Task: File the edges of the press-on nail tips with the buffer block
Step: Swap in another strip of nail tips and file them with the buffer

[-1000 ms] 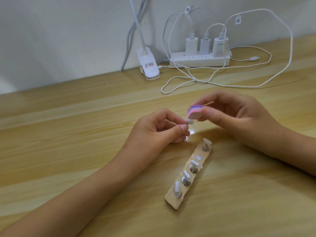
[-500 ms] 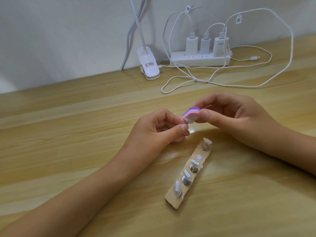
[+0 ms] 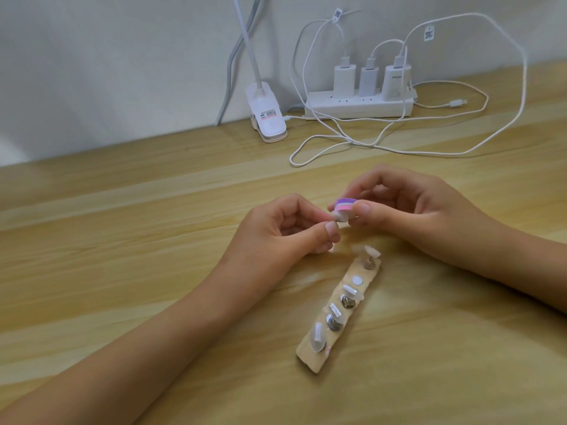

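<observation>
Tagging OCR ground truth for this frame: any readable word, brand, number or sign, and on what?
Nothing legible.
Sticker on clip lamp base: red and black print, too small to read.
Mark on right charger: faint, blurred.
Both cable tags: QR-style codes, no readable characters.

Purple, pink and white layered buffer block [image 3: 437, 207]: one. Translucent plastic nail tips [image 3: 317, 337]: four. Tan wooden holder strip [image 3: 310, 358]: one. White wall chargers [image 3: 368, 81]: three. White power strip [image 3: 359, 107]: one. White clip lamp [image 3: 268, 118]: one.
</observation>
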The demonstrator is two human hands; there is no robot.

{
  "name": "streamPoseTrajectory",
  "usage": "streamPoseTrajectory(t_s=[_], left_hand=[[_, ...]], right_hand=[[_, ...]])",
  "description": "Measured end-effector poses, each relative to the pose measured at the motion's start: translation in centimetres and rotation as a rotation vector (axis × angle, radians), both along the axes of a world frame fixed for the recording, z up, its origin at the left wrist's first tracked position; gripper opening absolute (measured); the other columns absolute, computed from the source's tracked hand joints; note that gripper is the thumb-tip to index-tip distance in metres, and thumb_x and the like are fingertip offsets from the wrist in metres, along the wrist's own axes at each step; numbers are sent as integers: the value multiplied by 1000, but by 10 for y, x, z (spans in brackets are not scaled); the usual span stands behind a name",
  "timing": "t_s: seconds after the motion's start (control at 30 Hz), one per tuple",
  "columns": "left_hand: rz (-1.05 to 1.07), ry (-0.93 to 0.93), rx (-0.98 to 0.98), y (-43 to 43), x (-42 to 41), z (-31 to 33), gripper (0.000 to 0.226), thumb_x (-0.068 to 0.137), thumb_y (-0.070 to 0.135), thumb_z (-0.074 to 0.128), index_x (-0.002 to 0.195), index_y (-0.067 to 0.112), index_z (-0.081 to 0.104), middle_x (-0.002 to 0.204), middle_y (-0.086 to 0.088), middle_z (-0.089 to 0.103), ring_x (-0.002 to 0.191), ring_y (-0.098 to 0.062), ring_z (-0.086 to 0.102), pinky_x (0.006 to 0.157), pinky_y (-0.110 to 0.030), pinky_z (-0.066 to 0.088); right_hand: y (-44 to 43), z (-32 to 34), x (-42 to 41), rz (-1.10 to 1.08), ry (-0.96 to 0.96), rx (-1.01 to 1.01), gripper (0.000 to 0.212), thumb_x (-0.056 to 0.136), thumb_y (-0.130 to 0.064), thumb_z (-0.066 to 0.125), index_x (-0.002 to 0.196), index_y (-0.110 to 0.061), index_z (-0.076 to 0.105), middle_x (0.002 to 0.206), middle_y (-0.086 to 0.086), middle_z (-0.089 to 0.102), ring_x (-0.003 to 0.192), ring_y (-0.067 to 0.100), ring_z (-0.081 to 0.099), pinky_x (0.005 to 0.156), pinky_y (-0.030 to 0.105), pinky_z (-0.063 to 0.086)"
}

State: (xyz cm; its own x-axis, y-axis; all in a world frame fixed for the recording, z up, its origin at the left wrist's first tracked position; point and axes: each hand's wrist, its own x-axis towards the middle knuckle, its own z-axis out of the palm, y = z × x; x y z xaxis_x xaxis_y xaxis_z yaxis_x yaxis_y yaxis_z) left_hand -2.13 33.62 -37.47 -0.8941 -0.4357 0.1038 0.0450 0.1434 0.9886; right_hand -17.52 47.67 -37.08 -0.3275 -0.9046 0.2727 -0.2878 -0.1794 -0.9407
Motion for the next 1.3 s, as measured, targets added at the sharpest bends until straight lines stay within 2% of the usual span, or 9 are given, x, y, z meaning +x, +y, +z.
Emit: streamPoseTrajectory(t_s=[0.23,0.37,0.53,0.67,0.87,0.93,1.03,1.13,1.3], left_hand=[[2,17,11,0,0,0,12,75,22,74,82,15,70,78,-4,75,78,-17,73,70,-19,55],[2,4,3,-1,-1,-1,5,81,12,74,83,13,69,76,-3,75,76,-16,72,69,-18,54],[-1,9,1,-1,-1,-1,4,82,10,73,84,11,69,75,-3,74,75,-15,71,68,-17,53],[-19,15,-8,0,0,0,7,81,12,73,86,9,69,77,-3,75,76,-15,72,69,-17,54],[-10,6,-11,0,-1,-1,4,83,9,72,85,11,69,81,-6,75,78,-17,72,70,-19,55],[-4,5,-5,-1,-1,-1,4,83,10,72,84,12,69,83,-7,76,78,-17,72,70,-19,55],[-20,0,-26,-1,0,-1,4,83,10,73,84,12,70,79,-5,75,76,-16,71,71,-19,55],[-15,-1,-22,-1,-1,-1,4,82,12,73,85,11,70,79,-6,75,78,-18,71,72,-21,56],[-28,5,-13,-1,0,-1,7,81,15,74,85,11,69,77,-3,75,77,-15,72,70,-18,54]], right_hand=[[-2,-1,-1,-26,-25,-5,22,87,-27,60,101,-10,64,93,12,74,91,21,72,81,26,58],[-1,-1,0,-35,19,-53,18,88,-26,62,102,-14,64,98,14,73,92,26,70,84,29,58],[-2,-1,-1,-10,12,-57,16,88,-24,64,102,-15,65,106,11,73,100,19,70,91,28,55],[-2,-2,-1,-1,10,13,18,85,-29,62,99,-18,66,98,10,74,91,19,71,87,27,56],[-2,-1,0,-28,18,-48,15,92,-28,60,101,-17,65,99,13,73,92,17,72,85,25,56],[-1,-1,0,-57,50,-101,14,95,-27,61,103,-16,65,101,13,73,95,20,71,86,29,57],[-2,-3,0,-15,73,8,19,89,-31,63,102,-17,66,98,10,74,95,26,71,90,44,55],[-1,-3,-1,-20,67,-37,17,90,-32,62,103,-20,67,100,8,74,96,18,71,91,34,56],[-1,-2,0,0,37,-22,19,87,-36,65,98,-22,68,99,7,75,94,17,71,88,28,56]])
